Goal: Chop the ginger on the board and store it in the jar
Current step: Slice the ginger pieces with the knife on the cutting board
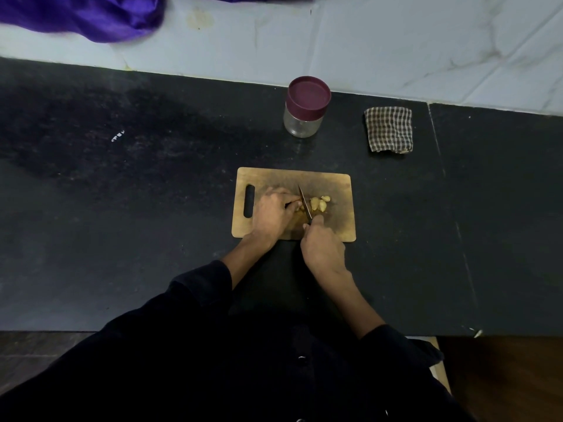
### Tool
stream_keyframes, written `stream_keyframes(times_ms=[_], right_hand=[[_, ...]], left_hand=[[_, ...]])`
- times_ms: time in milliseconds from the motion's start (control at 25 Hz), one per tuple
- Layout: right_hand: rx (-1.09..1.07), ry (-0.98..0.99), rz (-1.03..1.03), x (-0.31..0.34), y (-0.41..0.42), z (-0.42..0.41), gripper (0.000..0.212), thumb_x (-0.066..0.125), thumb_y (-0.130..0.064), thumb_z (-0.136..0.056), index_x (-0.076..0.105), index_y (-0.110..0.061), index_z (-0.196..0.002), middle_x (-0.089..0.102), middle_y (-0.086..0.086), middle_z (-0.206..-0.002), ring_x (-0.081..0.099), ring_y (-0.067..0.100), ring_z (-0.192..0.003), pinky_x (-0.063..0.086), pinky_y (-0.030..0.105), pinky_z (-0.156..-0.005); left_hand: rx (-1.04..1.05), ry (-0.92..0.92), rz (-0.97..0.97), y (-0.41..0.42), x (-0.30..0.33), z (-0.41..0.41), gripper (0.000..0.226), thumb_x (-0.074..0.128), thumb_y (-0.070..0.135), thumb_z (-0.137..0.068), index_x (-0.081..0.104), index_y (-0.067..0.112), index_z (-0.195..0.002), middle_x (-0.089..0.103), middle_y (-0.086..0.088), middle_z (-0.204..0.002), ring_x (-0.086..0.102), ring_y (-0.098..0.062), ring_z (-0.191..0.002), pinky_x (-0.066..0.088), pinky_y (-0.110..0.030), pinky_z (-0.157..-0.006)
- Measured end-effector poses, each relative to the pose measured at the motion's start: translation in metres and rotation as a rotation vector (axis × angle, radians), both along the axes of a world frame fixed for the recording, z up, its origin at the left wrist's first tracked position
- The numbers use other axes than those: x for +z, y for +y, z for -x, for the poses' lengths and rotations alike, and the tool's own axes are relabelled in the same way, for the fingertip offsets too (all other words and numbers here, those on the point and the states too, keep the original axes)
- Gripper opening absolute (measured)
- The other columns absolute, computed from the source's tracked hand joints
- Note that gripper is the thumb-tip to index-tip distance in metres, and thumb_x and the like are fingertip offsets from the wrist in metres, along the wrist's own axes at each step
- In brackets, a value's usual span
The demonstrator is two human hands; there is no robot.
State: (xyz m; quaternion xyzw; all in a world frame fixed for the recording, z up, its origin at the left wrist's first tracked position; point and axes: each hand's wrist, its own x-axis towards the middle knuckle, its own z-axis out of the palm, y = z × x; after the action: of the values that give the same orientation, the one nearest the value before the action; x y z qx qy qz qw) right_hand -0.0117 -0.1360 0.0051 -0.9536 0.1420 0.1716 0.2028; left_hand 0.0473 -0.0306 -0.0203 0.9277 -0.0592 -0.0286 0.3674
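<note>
Right hand (323, 249) grips knife (304, 202), blade down on ginger (318, 204) mid-board (338, 190). Left hand (272, 213) pinches ginger left of blade. Lidded jar (304, 112) behind board on bench (137, 193), beside cloth (389, 129).

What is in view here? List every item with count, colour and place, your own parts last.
cutting board: one, brown wood, counter centre
ginger: several cut pieces, yellow, on the board
knife: one, dark blade, over the ginger
jar: one, clear with maroon lid on, behind the board
checked cloth: one, brown-white, right of the jar
purple cloth: one, top left
counter: one, black
left hand: holds ginger
right hand: grips the knife
</note>
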Motion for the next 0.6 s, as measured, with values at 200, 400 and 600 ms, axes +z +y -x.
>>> stream_keyframes(times_ms=[200,400,600], right_hand=[[0.031,-0.022,0.02,0.002,0.002,-0.009,0.022,0.037,-0.025,-0.106,0.048,-0.01,-0.118,0.068,0.013,-0.101,0.067,0.031,-0.092,0.053,0.043,-0.073],[0.015,-0.012,0.018,0.001,0.006,-0.012,0.023,0.037,-0.022,-0.105,0.047,-0.009,-0.121,0.068,0.013,-0.104,0.068,0.031,-0.093,0.055,0.047,-0.078],[0.032,0.03,0.043,0.001,0.004,-0.006,0.02,0.036,-0.015,-0.103,0.047,-0.007,-0.118,0.067,0.016,-0.109,0.066,0.035,-0.1,0.048,0.043,-0.077]], left_hand=[[0.006,-0.01,0.0,-0.001,0.0,0.001,0.019,0.063,0.017,-0.089,0.073,0.014,-0.105,0.069,-0.001,-0.107,0.055,-0.02,-0.109,0.048,-0.04,-0.09],[-0.005,0.002,-0.013,0.0,-0.001,0.003,0.019,0.063,0.018,-0.09,0.073,0.016,-0.106,0.068,-0.001,-0.108,0.054,-0.019,-0.11,0.046,-0.04,-0.094],[0.025,0.013,-0.03,-0.003,0.004,0.004,0.018,0.062,0.021,-0.091,0.073,0.016,-0.104,0.067,0.0,-0.107,0.052,-0.018,-0.109,0.047,-0.037,-0.088]])
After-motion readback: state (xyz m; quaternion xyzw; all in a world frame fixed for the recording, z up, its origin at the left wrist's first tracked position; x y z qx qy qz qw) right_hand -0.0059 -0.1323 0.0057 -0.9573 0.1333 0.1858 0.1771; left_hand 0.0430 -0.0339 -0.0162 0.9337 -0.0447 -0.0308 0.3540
